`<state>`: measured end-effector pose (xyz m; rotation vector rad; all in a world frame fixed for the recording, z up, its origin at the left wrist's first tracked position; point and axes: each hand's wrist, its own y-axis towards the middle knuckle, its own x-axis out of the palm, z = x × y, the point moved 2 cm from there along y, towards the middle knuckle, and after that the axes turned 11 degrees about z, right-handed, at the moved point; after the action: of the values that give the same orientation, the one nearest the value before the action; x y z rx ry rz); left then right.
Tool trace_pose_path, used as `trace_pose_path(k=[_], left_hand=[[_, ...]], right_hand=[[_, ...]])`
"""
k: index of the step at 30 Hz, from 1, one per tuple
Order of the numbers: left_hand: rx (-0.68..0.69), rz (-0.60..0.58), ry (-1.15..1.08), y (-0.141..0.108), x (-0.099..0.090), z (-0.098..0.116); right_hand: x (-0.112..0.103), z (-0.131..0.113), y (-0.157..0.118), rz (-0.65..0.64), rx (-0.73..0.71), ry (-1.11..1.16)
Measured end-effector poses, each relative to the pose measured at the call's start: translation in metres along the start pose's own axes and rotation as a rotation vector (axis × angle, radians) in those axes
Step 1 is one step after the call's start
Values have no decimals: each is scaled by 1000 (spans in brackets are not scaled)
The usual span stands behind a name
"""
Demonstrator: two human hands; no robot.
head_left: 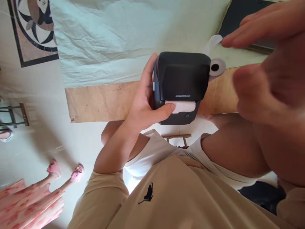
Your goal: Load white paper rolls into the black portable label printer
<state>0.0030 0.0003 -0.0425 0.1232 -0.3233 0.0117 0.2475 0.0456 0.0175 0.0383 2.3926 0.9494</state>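
Observation:
A black label printer (183,76) with "NIIMBOT" lettering is held in my left hand (145,105). My left fingers lie along its left side, and the thumb presses on the white label paper (186,106) at its front slot. A round power button sits below the slot. Just right of the printer is a white paper roll (220,68) with a dark core, and a loose paper strip (213,41) curls up above it. My right hand (269,63) is raised close to the camera, slightly blurred, its thumb and fingers apart with nothing seen between them.
A pale cloth (107,41) covers much of the wooden table (102,101). A dark flat object (240,19) lies at the upper right, partly behind my right hand. At lower left stands a person in pink sandals (77,171). A dark stool (14,116) is at the left edge.

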Motion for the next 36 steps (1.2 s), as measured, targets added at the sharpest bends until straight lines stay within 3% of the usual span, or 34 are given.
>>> trace_pose_path(k=[2,4,8,12,16,21,24,30,34,36], left_hand=[[-22,-7,-14,0,2,4],[-82,-1,-2,-2,6,10],[-171,56,3,-4,15,19],[-197,84,-33,-3,16,14],[-192,25,-76,-1,11,9],[-256,-3,-129,5,11,15],[-306,54,-184,7,16,14],[-386,292,-192,-1,12,5],[-317,312,-165,0,7,6],[-348,319,-160,2,7,5]], right_hand=[[3,-7,0,-123,-181,-53],[6,-10,-1,-190,-249,-118],[6,-7,-4,-307,-130,-179],[5,-5,-3,-380,-53,-177],[6,0,-2,-380,-49,-182],[11,6,-6,-320,-161,-199],[12,4,-8,-300,-205,-223],[11,-3,-7,-350,-204,-248],[13,-4,-6,-339,-253,-211],[13,-6,-4,-332,-266,-200]])
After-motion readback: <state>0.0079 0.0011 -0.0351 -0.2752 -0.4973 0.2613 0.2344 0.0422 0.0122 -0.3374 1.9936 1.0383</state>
